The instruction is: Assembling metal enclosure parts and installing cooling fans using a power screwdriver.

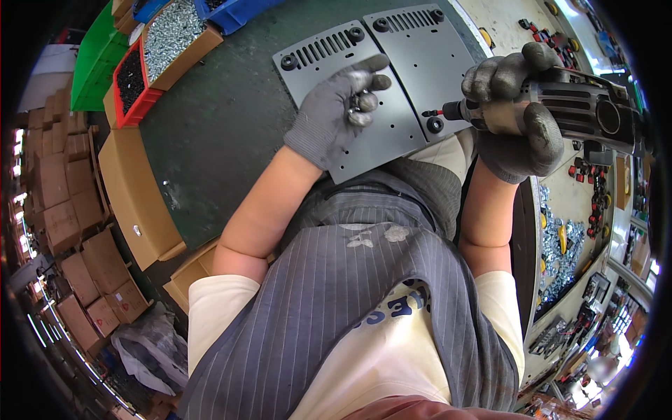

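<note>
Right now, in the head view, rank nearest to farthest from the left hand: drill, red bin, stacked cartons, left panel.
1. Left panel, beneath the left hand.
2. Drill, to its right.
3. Red bin, to its left.
4. Stacked cartons, far left.

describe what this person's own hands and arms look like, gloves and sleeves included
The left hand and right hand wear matching grey gloves, knitted at the wrist, with darker, scuffed-looking fingers. The forearms are bare between the glove cuffs and loose, plain, cream-coloured short sleeves. No cables or markings show on either arm.
</note>
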{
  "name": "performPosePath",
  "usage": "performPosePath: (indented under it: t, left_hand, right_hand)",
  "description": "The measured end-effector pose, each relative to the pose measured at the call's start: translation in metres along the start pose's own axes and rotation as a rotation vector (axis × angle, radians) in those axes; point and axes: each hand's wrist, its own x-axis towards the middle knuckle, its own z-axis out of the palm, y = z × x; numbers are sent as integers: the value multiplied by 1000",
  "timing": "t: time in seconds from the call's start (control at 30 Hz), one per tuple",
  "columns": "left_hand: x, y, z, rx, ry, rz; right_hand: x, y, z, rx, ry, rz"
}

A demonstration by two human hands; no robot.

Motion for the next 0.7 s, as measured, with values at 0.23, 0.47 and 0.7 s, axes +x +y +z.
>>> performPosePath:
  t: [0.23,0.47,0.7]
  left_hand:
    - [-7,-4,-5,-69,43,-54]
    - [-18,-10,-10,-266,-40,-259]
    - [-25,-13,-5,-555,-176,-316]
  right_hand:
    - [13,12,18,6,-14,-100]
    - [20,26,27,160,-39,-83]
    - [14,23,36,141,-63,-57]
